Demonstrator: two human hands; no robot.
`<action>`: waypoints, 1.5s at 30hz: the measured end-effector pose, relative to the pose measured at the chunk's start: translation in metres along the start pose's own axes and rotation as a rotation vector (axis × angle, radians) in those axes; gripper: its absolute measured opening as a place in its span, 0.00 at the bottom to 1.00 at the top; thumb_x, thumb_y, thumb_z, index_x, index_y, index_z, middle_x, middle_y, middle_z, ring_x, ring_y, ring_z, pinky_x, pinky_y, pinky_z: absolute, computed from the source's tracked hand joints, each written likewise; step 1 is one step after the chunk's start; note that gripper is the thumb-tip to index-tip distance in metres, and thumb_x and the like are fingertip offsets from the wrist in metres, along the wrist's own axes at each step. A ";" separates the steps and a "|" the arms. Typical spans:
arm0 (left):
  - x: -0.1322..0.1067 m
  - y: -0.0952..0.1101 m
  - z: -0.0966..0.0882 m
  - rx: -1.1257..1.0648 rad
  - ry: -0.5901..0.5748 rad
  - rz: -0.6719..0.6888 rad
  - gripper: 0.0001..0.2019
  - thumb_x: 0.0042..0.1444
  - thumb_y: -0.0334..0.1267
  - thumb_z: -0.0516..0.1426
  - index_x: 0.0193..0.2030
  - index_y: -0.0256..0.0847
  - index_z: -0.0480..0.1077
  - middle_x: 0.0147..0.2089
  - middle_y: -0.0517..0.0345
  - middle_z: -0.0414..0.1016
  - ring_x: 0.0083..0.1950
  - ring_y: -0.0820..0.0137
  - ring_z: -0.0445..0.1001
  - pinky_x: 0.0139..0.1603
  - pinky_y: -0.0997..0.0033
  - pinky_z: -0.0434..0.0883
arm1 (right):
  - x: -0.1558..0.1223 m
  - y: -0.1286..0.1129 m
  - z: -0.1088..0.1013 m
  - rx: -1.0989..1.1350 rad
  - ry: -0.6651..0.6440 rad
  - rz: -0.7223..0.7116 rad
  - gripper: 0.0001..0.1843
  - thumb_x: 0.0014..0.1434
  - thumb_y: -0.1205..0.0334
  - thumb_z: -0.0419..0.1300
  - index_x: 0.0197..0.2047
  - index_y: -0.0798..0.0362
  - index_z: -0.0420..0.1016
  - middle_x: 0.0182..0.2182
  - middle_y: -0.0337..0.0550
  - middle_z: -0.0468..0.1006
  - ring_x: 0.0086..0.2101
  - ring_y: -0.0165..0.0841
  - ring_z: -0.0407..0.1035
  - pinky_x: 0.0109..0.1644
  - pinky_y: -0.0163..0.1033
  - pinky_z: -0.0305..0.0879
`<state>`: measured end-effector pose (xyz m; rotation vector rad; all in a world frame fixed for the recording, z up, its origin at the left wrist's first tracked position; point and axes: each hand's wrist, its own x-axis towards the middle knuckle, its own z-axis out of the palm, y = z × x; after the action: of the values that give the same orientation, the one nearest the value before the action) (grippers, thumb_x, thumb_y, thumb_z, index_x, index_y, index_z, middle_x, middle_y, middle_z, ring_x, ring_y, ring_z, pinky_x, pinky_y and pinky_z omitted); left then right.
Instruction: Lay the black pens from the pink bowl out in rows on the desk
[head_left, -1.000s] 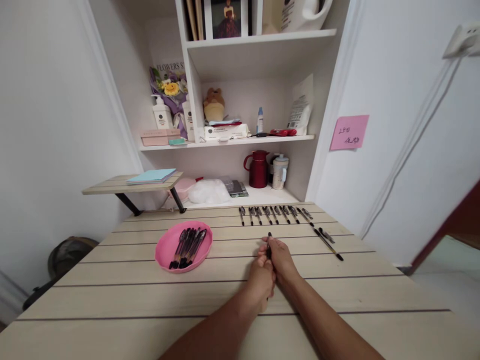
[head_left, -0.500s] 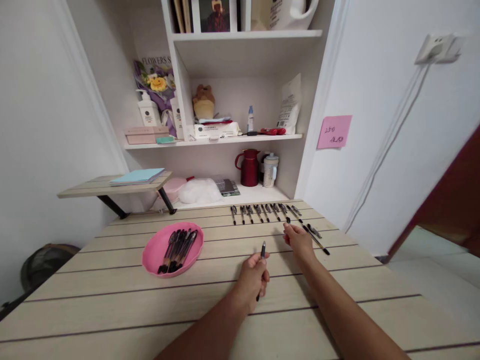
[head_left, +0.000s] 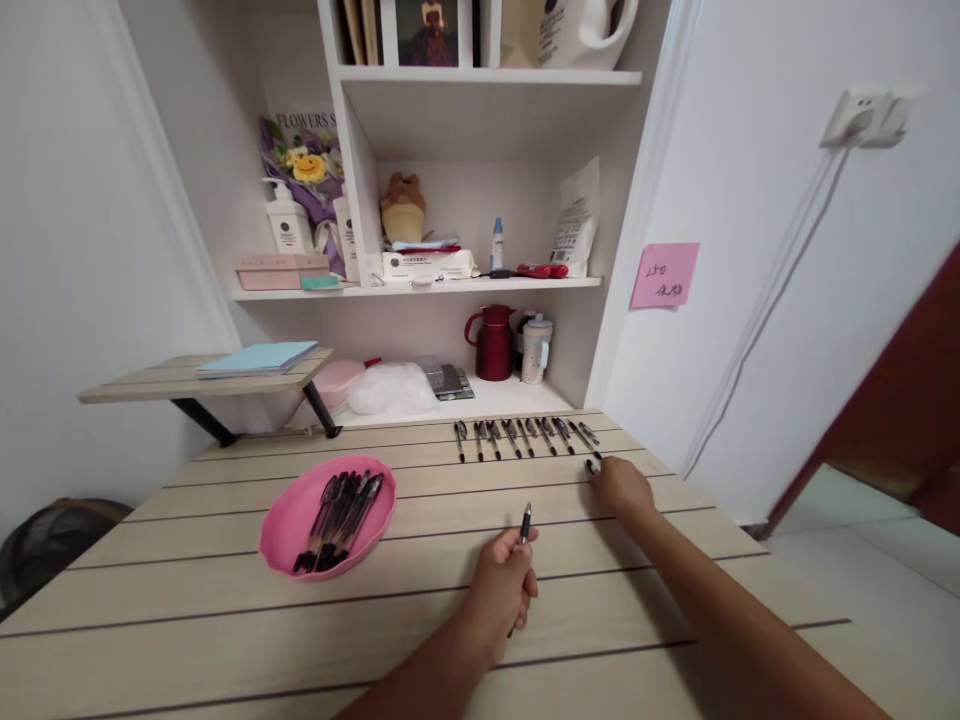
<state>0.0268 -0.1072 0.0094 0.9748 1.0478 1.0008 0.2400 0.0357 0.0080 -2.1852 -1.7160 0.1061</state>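
My left hand [head_left: 501,592] is closed round a black pen [head_left: 525,523], held upright over the wooden table [head_left: 187,590] with its tip pointing away from me. My right hand [head_left: 622,487] reaches forward to the right end of a row of small black pen parts [head_left: 517,437] near the table's far edge. Its fingertips pinch a small dark pen cap [head_left: 592,465] that rests on or just above the table. A pink plate [head_left: 283,525] on the left holds several black pens [head_left: 339,508].
White shelves behind the table carry a red jug [head_left: 493,342], a white cup [head_left: 535,348], bottles, boxes and a plush toy. A small raised wooden stand [head_left: 202,375] with a blue notebook sits at the back left. A pink note [head_left: 664,274] is stuck on the right wall.
Both hands were joined on one pen. My right hand pulled away with the cap and moved forward-right to the end of the row. My left hand kept the pen.
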 end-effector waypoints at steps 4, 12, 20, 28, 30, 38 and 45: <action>0.001 0.000 0.000 -0.001 -0.004 0.003 0.22 0.53 0.46 0.48 0.52 0.35 0.60 0.18 0.70 0.57 0.11 0.83 0.44 0.12 0.79 0.42 | 0.001 0.000 -0.004 -0.038 -0.014 -0.015 0.13 0.53 0.61 0.55 0.37 0.61 0.73 0.38 0.62 0.75 0.40 0.45 0.71 0.39 0.42 0.63; 0.003 -0.003 0.000 -0.090 0.024 0.017 0.20 0.50 0.51 0.53 0.44 0.39 0.62 0.18 0.70 0.59 0.10 0.85 0.45 0.12 0.80 0.43 | -0.063 -0.053 -0.012 0.549 -0.240 -0.100 0.17 0.57 0.54 0.48 0.25 0.55 0.69 0.24 0.48 0.75 0.27 0.35 0.70 0.30 0.37 0.62; 0.006 -0.005 0.006 -0.170 0.011 0.043 0.17 0.48 0.52 0.53 0.36 0.42 0.60 0.19 0.69 0.61 0.10 0.83 0.52 0.10 0.82 0.47 | -0.136 -0.098 0.002 1.650 -0.727 0.113 0.25 0.51 0.36 0.48 0.28 0.51 0.63 0.10 0.27 0.56 0.07 0.26 0.51 0.08 0.34 0.53; 0.004 -0.004 0.007 -0.124 0.034 0.028 0.11 0.51 0.47 0.50 0.33 0.41 0.59 0.17 0.70 0.59 0.09 0.83 0.50 0.09 0.81 0.44 | -0.129 -0.089 0.008 1.712 -0.671 0.052 0.21 0.47 0.42 0.59 0.27 0.52 0.61 0.11 0.27 0.60 0.07 0.25 0.54 0.07 0.30 0.50; 0.004 -0.004 0.008 -0.103 0.046 0.039 0.13 0.52 0.49 0.49 0.33 0.41 0.59 0.16 0.70 0.58 0.08 0.83 0.48 0.09 0.81 0.44 | -0.129 -0.089 0.007 1.685 -0.634 0.069 0.20 0.46 0.46 0.62 0.26 0.53 0.62 0.10 0.27 0.60 0.07 0.24 0.53 0.08 0.28 0.47; 0.003 -0.003 0.007 -0.097 0.045 0.068 0.18 0.52 0.55 0.48 0.32 0.40 0.59 0.14 0.71 0.57 0.08 0.84 0.45 0.09 0.81 0.43 | -0.128 -0.089 -0.004 1.754 -0.574 0.026 0.16 0.47 0.49 0.62 0.31 0.54 0.71 0.23 0.39 0.74 0.15 0.22 0.58 0.18 0.30 0.57; 0.003 -0.001 0.008 -0.077 0.032 0.065 0.15 0.53 0.52 0.47 0.30 0.41 0.58 0.14 0.71 0.56 0.08 0.83 0.45 0.08 0.81 0.42 | -0.128 -0.086 -0.006 1.698 -0.618 -0.035 0.16 0.44 0.49 0.64 0.28 0.54 0.70 0.18 0.37 0.72 0.15 0.25 0.61 0.18 0.32 0.58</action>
<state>0.0351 -0.1060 0.0094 0.9374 1.0016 1.1059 0.1286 -0.0705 0.0206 -0.7826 -0.9782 1.6224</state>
